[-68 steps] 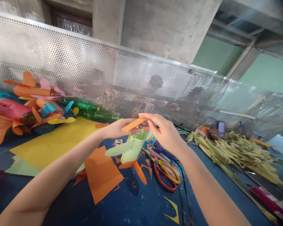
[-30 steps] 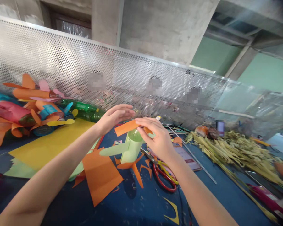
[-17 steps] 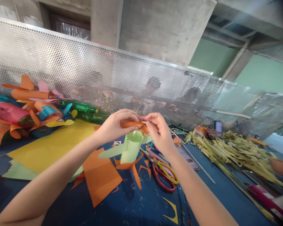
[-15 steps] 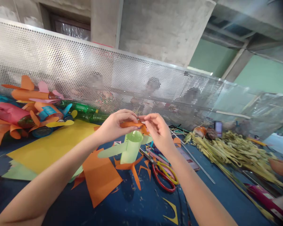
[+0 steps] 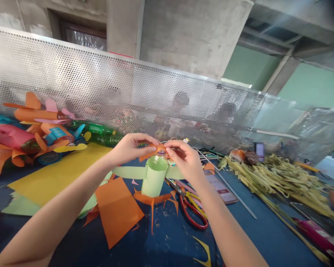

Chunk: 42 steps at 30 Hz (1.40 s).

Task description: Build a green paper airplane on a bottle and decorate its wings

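A plastic bottle (image 5: 159,161) stands upright on the table, wrapped in light green paper (image 5: 154,180). Pale green paper wings stick out on both sides of it, and orange paper fins (image 5: 150,200) spread at its base. My left hand (image 5: 134,151) and my right hand (image 5: 185,159) meet at the bottle's neck. Between their fingertips is a small orange paper piece (image 5: 161,147) over the bottle's top. Thumb and fingers pinch it from the left and from the right. Part of the piece is hidden behind the fingers.
Red-and-yellow-handled scissors (image 5: 193,211) and a phone (image 5: 221,187) lie right of the bottle. Orange (image 5: 118,213) and yellow paper (image 5: 64,170) spread leftward, near finished paper-covered bottles (image 5: 55,131). Dry leaf strips (image 5: 278,181) are heaped right. People sit beyond a perforated metal screen (image 5: 156,92).
The bottle has turned, so its wings now point out sideways. Both hands have come down slightly, and the orange piece now sits at the bottle's top.
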Tool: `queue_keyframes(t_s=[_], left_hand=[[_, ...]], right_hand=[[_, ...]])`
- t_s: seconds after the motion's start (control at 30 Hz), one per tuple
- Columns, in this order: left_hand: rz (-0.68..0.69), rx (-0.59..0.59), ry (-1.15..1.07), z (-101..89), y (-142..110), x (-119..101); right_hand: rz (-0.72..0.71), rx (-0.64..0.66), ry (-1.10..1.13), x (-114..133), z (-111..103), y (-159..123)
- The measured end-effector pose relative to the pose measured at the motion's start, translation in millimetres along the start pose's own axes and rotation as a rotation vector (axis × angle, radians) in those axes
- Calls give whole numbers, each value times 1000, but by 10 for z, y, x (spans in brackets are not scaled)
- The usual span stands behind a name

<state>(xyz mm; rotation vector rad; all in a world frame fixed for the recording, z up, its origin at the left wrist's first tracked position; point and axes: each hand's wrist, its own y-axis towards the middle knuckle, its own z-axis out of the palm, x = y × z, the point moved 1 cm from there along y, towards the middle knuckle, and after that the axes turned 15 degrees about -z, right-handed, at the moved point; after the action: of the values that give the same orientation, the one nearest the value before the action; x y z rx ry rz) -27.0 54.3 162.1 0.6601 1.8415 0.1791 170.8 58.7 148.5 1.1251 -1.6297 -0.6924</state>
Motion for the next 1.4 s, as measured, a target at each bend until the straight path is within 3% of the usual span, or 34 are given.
queue_keyframes(t_s=[0.3,0.67,0.93,1.4], left_hand=[[151,-106,175,-2,-7,-14],[-10,8,3,23,-31,-45],[22,82,-78,47,1,-22],[-61,-44,-98,67,-12,-10]], right_hand=[[42,-14,24,-6,2,-42],[92,8,111,-18,-7,-26],[5,108,-9,-2,-53,-7],[71,100,58,14,-26,15]])
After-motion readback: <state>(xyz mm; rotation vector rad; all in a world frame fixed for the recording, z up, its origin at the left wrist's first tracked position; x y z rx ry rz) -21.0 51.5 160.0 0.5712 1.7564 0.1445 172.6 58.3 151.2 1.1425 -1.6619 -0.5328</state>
